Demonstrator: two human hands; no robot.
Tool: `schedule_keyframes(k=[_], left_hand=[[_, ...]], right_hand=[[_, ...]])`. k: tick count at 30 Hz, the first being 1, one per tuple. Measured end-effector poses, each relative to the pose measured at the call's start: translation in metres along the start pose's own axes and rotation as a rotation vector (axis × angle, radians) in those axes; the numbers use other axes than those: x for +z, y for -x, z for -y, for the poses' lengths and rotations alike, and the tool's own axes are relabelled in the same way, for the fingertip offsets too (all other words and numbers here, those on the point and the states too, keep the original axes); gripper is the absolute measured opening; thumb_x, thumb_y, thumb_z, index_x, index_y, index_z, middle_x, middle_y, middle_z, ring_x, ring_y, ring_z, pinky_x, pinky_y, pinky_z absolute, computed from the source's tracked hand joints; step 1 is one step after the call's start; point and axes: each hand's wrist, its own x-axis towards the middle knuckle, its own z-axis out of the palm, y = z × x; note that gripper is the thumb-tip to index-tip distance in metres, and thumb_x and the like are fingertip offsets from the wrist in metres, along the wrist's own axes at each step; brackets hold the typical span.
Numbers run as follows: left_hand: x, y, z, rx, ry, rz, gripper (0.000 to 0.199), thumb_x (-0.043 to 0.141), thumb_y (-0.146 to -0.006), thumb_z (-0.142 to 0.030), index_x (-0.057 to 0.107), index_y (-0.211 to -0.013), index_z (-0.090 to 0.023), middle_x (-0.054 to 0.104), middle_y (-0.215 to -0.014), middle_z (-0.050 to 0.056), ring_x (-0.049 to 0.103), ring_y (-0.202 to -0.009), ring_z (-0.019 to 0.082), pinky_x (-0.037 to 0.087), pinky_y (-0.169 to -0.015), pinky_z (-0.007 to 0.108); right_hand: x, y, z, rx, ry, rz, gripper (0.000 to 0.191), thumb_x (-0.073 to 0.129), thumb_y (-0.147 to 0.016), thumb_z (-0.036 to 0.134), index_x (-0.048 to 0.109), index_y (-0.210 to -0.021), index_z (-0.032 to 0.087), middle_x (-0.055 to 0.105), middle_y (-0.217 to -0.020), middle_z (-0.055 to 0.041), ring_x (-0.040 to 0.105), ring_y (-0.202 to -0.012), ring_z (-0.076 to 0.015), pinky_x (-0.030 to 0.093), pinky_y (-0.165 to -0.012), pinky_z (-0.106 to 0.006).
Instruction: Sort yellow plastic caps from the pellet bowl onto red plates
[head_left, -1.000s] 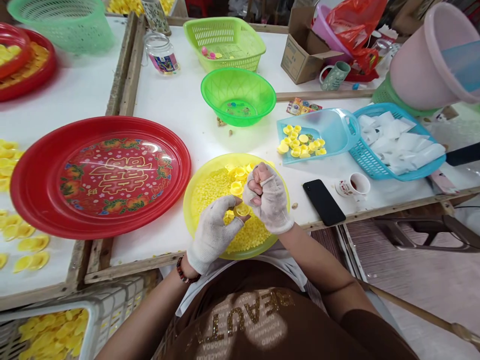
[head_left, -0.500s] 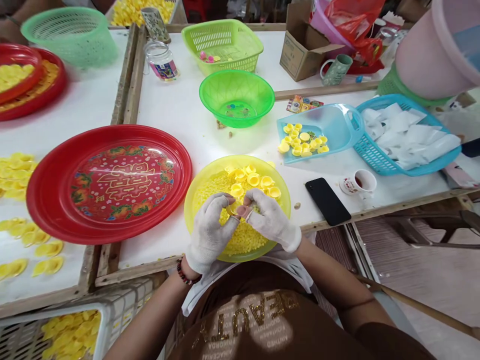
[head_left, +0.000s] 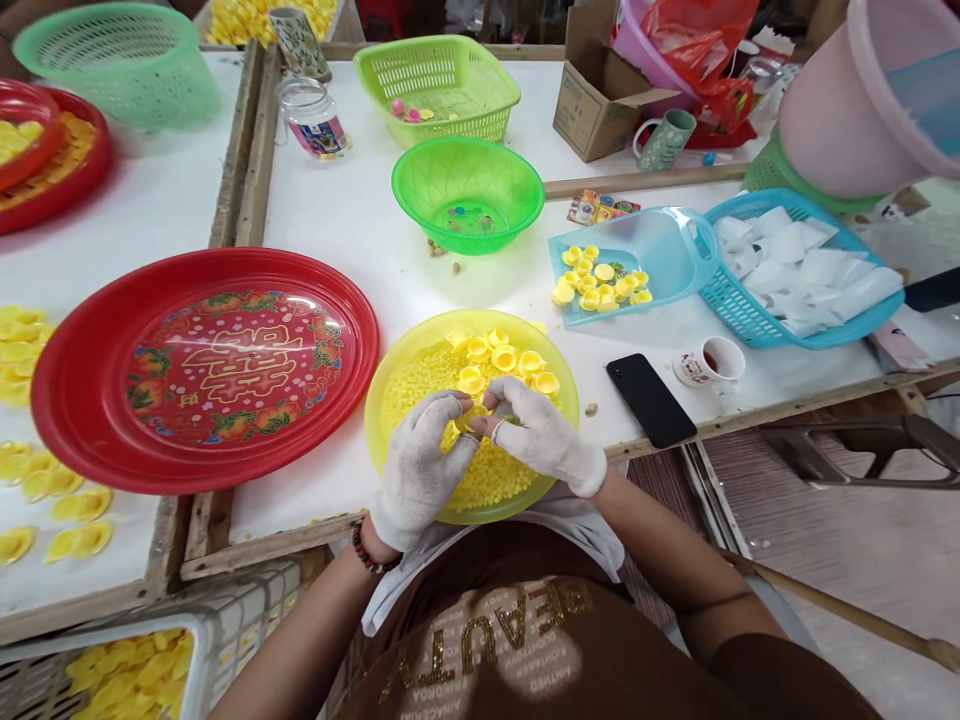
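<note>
A yellow basin (head_left: 382, 400) stands at the table's front edge, filled with small yellow beads (head_left: 499, 480). Several yellow cup-shaped plastic pieces (head_left: 504, 357) lie on the beads at its far right side. My left hand (head_left: 425, 455), in a white glove with bare fingertips, pinches a yellow plastic piece (head_left: 466, 418) over the basin. Close beside it, my right hand (head_left: 541, 435), gloved the same way, has its thumb and fingers curled near that piece. Whatever lies between the right fingertips is too small to make out.
Left of the basin lies a large red tray (head_left: 82, 400). Beyond stand a green bowl (head_left: 469, 195) and a green basket (head_left: 435, 90). To the right are a blue scoop (head_left: 667, 250) with yellow pieces, a black phone (head_left: 651, 400), a teacup (head_left: 709, 365) and a blue basket (head_left: 757, 305).
The right fingertips have drawn slightly apart from the left ones, while the left hand keeps its pinch on the yellow piece. The whole view has shifted a little.
</note>
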Motion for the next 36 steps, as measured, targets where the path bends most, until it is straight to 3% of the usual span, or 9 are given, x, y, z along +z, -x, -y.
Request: schedule_keyframes(k=[5, 10, 16, 20, 24, 27, 31, 34, 36], left_hand=[[-0.004, 0.002, 0.001, -0.142, 0.047, 0.050, 0.021, 0.071, -0.085, -0.026, 0.062, -0.103, -0.019, 0.074, -0.104, 0.006, 0.071, -0.095, 0.020, 0.058, -0.086, 0.034], [-0.023, -0.003, 0.012, -0.242, 0.099, 0.033, 0.035, 0.069, -0.087, -0.033, 0.063, -0.119, -0.019, 0.072, -0.112, 0.007, 0.069, -0.097, 0.019, 0.056, -0.090, 0.034], [-0.074, -0.025, 0.093, -0.374, -0.266, -0.134, 0.026, 0.064, -0.084, -0.031, 0.066, -0.106, -0.018, 0.070, -0.101, 0.007, 0.064, -0.097, 0.023, 0.053, -0.091, 0.037], [-0.073, -0.031, 0.149, -0.436, -0.342, 0.049, 0.022, 0.061, -0.081, -0.031, 0.064, -0.097, -0.016, 0.067, -0.097, 0.008, 0.059, -0.085, 0.022, 0.051, -0.080, 0.035], [-0.061, -0.031, 0.170, -0.382, -0.334, 0.242, 0.015, 0.060, -0.077, -0.027, 0.063, -0.088, -0.018, 0.066, -0.089, 0.009, 0.056, -0.079, 0.022, 0.049, -0.077, 0.037], [-0.062, -0.027, 0.154, -0.351, -0.338, 0.189, 0.020, 0.058, -0.079, -0.027, 0.064, -0.096, -0.019, 0.065, -0.099, 0.011, 0.058, -0.091, 0.027, 0.049, -0.084, 0.040], [-0.058, -0.018, 0.089, -0.155, -0.260, 0.069, 0.029, 0.060, -0.087, -0.038, 0.066, -0.109, -0.021, 0.063, -0.118, 0.012, 0.060, -0.106, 0.028, 0.049, -0.095, 0.043], [-0.035, -0.011, 0.041, 0.034, -0.253, 0.322, 0.028, 0.068, -0.082, -0.039, 0.068, -0.104, -0.023, 0.065, -0.110, 0.010, 0.062, -0.099, 0.028, 0.050, -0.089, 0.045], [-0.018, -0.008, 0.024, 0.055, -0.317, 0.450, 0.018, 0.068, -0.082, -0.034, 0.068, -0.095, -0.021, 0.066, -0.104, 0.011, 0.063, -0.094, 0.029, 0.050, -0.084, 0.046]], right_hand=[[-0.010, 0.005, 0.002, 0.155, -0.215, 0.143, 0.015, 0.044, -0.096, 0.025, 0.051, -0.109, 0.023, 0.058, -0.069, 0.0050, 0.045, -0.052, -0.0098, 0.037, -0.051, -0.023], [-0.014, 0.015, 0.005, 0.004, 0.200, 0.067, 0.017, 0.045, -0.091, 0.015, 0.057, -0.100, 0.021, 0.063, -0.082, -0.0009, 0.057, -0.073, -0.0147, 0.045, -0.071, -0.030], [-0.003, 0.023, -0.006, -0.119, 0.547, 0.121, 0.023, 0.042, -0.090, 0.010, 0.058, -0.104, 0.020, 0.067, -0.092, -0.0052, 0.062, -0.085, -0.0196, 0.046, -0.080, -0.034], [0.001, 0.023, -0.004, -0.141, 0.650, 0.148, 0.026, 0.042, -0.088, 0.006, 0.056, -0.104, 0.021, 0.066, -0.093, -0.0046, 0.062, -0.086, -0.0191, 0.046, -0.081, -0.033], [0.007, 0.023, 0.002, -0.185, 0.916, 0.189, 0.019, 0.044, -0.093, 0.011, 0.059, -0.103, 0.019, 0.064, -0.097, -0.0076, 0.058, -0.090, -0.0217, 0.045, -0.082, -0.036], [0.014, 0.023, 0.003, -0.256, 1.110, 0.196, 0.016, 0.051, -0.098, 0.027, 0.062, -0.104, 0.017, 0.063, -0.106, -0.0118, 0.054, -0.096, -0.0260, 0.044, -0.083, -0.040], [0.024, 0.020, -0.007, -0.316, 1.243, 0.288, 0.025, 0.054, -0.098, 0.039, 0.065, -0.103, 0.017, 0.064, -0.102, -0.0124, 0.054, -0.092, -0.0279, 0.042, -0.076, -0.042], [0.029, 0.015, -0.019, -0.370, 1.177, 0.317, 0.024, 0.052, -0.100, 0.036, 0.067, -0.097, 0.017, 0.066, -0.095, -0.0112, 0.055, -0.086, -0.0253, 0.041, -0.073, -0.040], [0.029, 0.011, -0.026, -0.370, 1.054, 0.265, 0.027, 0.051, -0.100, 0.036, 0.067, -0.089, 0.018, 0.065, -0.087, -0.0103, 0.054, -0.080, -0.0231, 0.040, -0.071, -0.038]])
